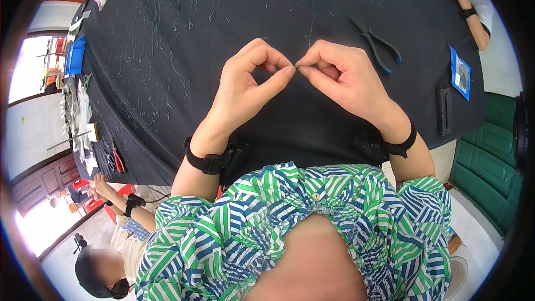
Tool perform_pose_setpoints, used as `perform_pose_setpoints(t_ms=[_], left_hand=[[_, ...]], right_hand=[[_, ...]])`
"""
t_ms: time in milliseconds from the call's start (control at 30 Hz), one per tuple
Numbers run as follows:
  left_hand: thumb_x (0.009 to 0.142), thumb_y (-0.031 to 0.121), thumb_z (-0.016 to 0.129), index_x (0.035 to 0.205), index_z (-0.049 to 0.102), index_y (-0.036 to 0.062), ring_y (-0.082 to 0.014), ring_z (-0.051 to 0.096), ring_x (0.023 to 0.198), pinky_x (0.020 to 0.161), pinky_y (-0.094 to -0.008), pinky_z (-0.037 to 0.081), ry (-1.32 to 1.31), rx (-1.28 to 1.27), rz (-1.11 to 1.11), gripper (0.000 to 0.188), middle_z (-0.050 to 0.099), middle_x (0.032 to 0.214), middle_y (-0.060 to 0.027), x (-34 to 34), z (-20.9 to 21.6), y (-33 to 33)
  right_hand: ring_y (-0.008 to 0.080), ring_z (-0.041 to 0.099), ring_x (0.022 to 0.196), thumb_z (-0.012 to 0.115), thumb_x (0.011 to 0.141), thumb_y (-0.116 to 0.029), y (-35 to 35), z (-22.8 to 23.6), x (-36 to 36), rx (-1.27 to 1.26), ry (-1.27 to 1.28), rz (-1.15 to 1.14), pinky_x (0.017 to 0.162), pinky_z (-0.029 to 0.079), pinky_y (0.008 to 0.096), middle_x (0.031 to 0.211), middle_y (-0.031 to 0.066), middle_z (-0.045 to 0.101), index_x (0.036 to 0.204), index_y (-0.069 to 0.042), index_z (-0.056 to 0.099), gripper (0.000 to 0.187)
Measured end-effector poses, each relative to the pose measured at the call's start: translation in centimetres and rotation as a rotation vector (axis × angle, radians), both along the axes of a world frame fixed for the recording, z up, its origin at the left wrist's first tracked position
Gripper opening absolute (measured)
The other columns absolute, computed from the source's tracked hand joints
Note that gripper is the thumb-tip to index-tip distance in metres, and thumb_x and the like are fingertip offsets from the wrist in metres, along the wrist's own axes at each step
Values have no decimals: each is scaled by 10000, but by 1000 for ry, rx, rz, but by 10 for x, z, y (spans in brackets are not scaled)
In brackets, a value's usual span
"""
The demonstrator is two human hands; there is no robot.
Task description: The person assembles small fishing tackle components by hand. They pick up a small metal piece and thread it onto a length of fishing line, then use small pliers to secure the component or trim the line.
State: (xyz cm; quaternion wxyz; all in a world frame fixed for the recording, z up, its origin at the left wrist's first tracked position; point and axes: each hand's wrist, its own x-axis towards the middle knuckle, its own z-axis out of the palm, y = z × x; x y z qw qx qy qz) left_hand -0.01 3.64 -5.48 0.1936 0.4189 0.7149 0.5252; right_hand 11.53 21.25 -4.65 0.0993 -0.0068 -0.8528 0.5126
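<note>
Left hand [251,75] and right hand [348,78] pinched tip-to-tip on fine dark thread [311,18]; worktop [290,128] cloth black, creased; tapered pliers [368,32].

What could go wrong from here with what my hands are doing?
The tiny piece pinched between the left hand and right hand could slip and be hard to spot on the dark cloth. The thin thread trailing beyond the right hand might snag on the nearby pliers. The threads strewn to the left lie close together, so they could tangle if the cloth is tugged.
</note>
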Motion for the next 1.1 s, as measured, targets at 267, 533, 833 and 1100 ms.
perform_pose_setpoints(t_ms=[267,533,833,1100], left_hand=[[836,127,700,839,653,-1,-92,543,737,705,-244,441,-273,-74,25,136,579,818,-15,3,0,-2],[862,160,701,851,658,13,-66,529,738,686,-231,432,-359,-77,11,154,587,820,7,3,0,-1],[866,167,704,855,658,19,-58,513,730,677,-224,424,-398,-81,4,155,575,809,18,5,-1,-1],[801,47,728,826,666,17,-96,506,722,666,-236,410,56,76,34,74,545,780,-2,3,-1,0]], right_hand=[[146,514,525,661,841,-83,1,0,1,6,-12,-2,506,373,277,643,67,566,881,-41,613,76],[183,553,557,646,853,-78,1,-1,2,-10,35,5,517,391,288,676,90,591,885,-42,606,62],[94,432,531,616,861,-11,0,-2,4,-36,40,32,500,320,251,619,19,499,907,-30,598,53],[105,505,526,644,861,-63,4,-1,2,-9,29,3,510,374,259,618,48,559,912,-38,601,72]])
